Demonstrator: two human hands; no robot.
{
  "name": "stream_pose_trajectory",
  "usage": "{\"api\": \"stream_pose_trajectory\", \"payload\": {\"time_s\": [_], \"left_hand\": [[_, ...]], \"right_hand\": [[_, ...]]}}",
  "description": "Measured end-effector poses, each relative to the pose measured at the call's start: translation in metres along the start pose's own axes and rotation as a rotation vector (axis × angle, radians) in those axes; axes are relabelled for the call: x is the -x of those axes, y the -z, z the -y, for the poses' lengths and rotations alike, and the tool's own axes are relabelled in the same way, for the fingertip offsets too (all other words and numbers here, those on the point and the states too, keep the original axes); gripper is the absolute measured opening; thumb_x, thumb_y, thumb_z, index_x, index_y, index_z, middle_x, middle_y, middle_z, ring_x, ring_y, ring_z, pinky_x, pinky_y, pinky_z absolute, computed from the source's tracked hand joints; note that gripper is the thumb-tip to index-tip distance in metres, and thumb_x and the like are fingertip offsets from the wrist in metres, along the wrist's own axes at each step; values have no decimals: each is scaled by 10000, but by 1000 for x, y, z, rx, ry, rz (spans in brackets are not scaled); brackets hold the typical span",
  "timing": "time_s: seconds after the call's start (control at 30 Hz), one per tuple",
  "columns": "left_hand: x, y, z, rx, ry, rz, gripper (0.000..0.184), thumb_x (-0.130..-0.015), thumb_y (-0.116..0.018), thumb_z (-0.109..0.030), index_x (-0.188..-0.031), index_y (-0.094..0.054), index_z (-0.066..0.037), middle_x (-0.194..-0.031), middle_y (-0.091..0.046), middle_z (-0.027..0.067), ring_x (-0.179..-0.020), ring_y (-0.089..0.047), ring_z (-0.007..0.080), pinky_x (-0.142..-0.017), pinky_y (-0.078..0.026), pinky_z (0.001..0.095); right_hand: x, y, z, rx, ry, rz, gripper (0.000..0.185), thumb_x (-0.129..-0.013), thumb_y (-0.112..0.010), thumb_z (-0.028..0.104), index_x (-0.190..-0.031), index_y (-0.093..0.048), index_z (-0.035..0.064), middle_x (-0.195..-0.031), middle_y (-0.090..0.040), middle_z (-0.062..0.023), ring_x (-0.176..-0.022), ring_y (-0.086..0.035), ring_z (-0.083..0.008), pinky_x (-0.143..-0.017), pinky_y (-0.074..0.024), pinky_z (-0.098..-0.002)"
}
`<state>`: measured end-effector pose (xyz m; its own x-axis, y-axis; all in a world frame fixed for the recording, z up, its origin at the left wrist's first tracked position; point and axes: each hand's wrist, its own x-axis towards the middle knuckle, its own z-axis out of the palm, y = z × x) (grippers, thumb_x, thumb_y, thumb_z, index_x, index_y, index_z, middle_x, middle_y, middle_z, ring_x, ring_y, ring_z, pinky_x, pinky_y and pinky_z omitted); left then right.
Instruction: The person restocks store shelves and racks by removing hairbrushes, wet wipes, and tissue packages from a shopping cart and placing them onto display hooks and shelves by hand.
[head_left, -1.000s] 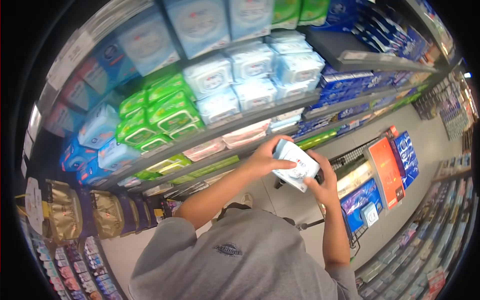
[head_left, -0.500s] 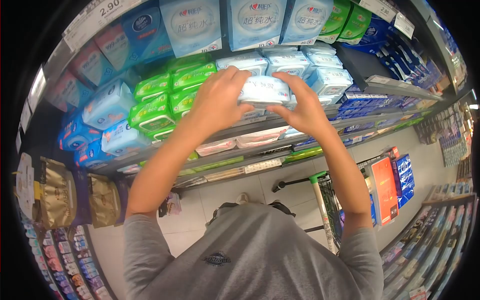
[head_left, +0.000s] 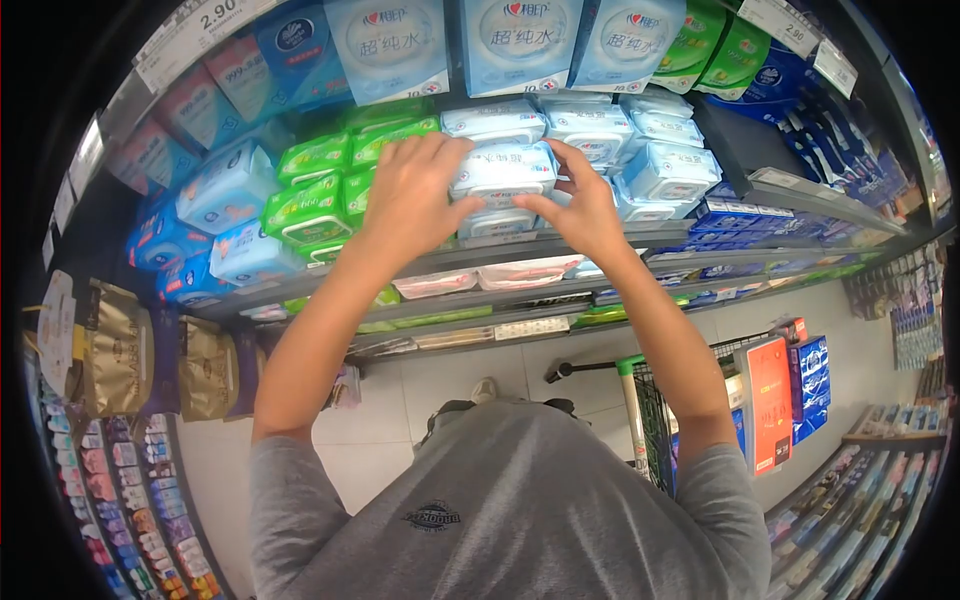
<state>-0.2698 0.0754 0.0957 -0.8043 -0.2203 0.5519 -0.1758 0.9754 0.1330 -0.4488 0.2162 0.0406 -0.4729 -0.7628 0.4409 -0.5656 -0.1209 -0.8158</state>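
A white and light-blue wipes pack [head_left: 503,170] lies on top of another like it at the shelf's front. My left hand [head_left: 418,190] holds its left end, with the thumb low on the front. At the right end is my right hand [head_left: 580,200], fingers on the side and thumb at the front lower edge. Green packs [head_left: 308,210] are stacked just left of my left hand. More white and blue packs [head_left: 672,170] stand to the right of my right hand.
Large blue packages [head_left: 520,40] hang or stand above the stacks. A shopping cart [head_left: 640,410] with a red and orange box [head_left: 768,405] is at lower right. Gold bags [head_left: 118,350] hang at the left. A dark shelf divider [head_left: 745,145] rises at the right.
Both hands, still at the pack, have shifted slightly left and down in view with it. A second ago the pack was held tilted off the shelf, near the cart; now it rests on the stack.
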Motion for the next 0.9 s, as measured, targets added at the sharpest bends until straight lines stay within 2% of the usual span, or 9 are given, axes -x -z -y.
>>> {"api": "stream_pose_trajectory", "payload": {"time_s": [0.23, 0.3, 0.4, 0.47, 0.53, 0.67, 0.77, 0.83, 0.9], "left_hand": [[6, -2, -8, 11, -28, -81, 540, -671, -826, -194, -1152, -621, -59, -1129, -626, 125, -1077, -564, 334, -956, -392, 442], [9, -2, -23, -14, -78, -270, 432, -700, -798, -121, -1095, -640, -44, -1125, -632, 126, -1075, -567, 344, -956, -402, 456], [20, -13, -40, 190, -199, -349, 340, -712, -762, -45, -1033, -652, -25, -1122, -636, 139, -1055, -578, 344, -940, -416, 468], [24, -27, -48, 287, -267, -323, 292, -706, -744, 0, -985, -660, -12, -1092, -650, 153, -993, -606, 337, -885, -456, 451], [30, -50, -57, 535, -299, -222, 278, -718, -719, 40, -983, -658, -14, -994, -677, 133, -879, -641, 314, -806, -496, 396], [49, -118, -82, 807, -334, 34, 265, -757, -689, 53, -1013, -651, -4, -889, -685, 116, -780, -659, 265, -717, -517, 339], [69, -166, -119, 983, -167, 425, 273, -819, -669, 11, -1088, -626, 3, -825, -674, 100, -747, -664, 181, -703, -526, 300], [79, -187, -154, 1051, -212, 570, 275, -823, -667, 5, -1095, -625, -3, -822, -675, 92, -746, -664, 174, -709, -526, 295], [89, -203, -189, 1117, -255, 726, 286, -823, -665, -5, -1106, -625, -14, -861, -682, 94, -763, -675, 178, -720, -529, 293]], "right_hand": [[7, -10, -12, -49, -8, -58, 678, -726, -842, 132, -1296, -506, -16, -1163, -623, -140, -1043, -628, -216, -920, -522, -348], [19, -12, -5, 214, 130, -182, 625, -739, -825, 126, -1264, -521, -25, -1146, -623, -165, -1026, -631, -280, -898, -516, -363], [44, -13, 3, 365, 280, -350, 524, -767, -782, 136, -1202, -541, -28, -1114, -601, -210, -1001, -596, -372, -844, -500, -409], [71, -14, 1, 370, 226, -406, 441, -777, -762, 106, -1154, -569, -13, -1122, -603, -199, -1018, -590, -368, -848, -498, -406], [105, -9, -12, 357, 170, -339, 402, -782, -753, 93, -1136, -586, 3, -1125, -605, -185, -1003, -597, -358, -838, -502, -401], [189, 16, -36, 464, -157, -421, 195, -772, -751, 75, -932, -664, 4, -911, -664, -158, -888, -638, -331, -751, -521, -389], [260, 49, -34, 478, -483, -608, 105, -802, -717, 88, -865, -690, 8, -854, -678, -151, -849, -646, -315, -684, -525, -386], [312, 71, -24, 468, -736, -745, 114, -837, -686, 116, -881, -703, 12, -902, -691, -145, -842, -657, -282, -629, -527, -368], [371, 89, -21, 480, -834, -954, 124, -851, -696, 129, -891, -704, 12, -876, -706, -121, -784, -671, -212, -621, -520, -327]]}}
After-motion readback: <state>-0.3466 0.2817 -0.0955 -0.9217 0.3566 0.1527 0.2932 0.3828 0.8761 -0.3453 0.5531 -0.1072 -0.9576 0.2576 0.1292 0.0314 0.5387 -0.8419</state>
